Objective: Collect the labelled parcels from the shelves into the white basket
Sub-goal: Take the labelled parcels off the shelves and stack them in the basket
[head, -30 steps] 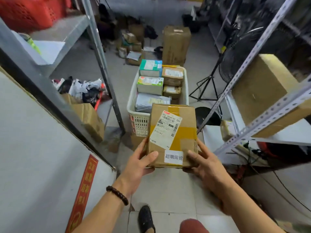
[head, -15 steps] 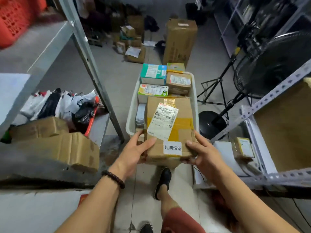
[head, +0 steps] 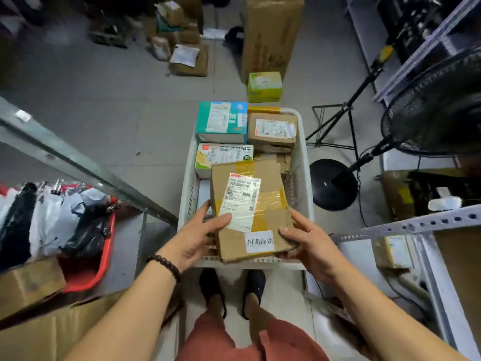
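Gripping brown parcel (head: 260,183) with left hand (head: 192,243) and right hand (head: 312,246), fingers (head: 203,211) curled round its near corners, over near end of white basket (head: 303,157). Cannot see right hand's hold beneath.

The place is a parcel storeroom or courier pickup depot. Slotted-angle steel shelving (head: 406,226) lines a narrow aisle. A white basket (head: 305,178) on the tiled floor (head: 117,113) holds labelled parcels (head: 272,130). Poly mailer bags (head: 52,220) fill a red tub (head: 105,254), and more taped cartons (head: 270,35) stand on the floor beyond.
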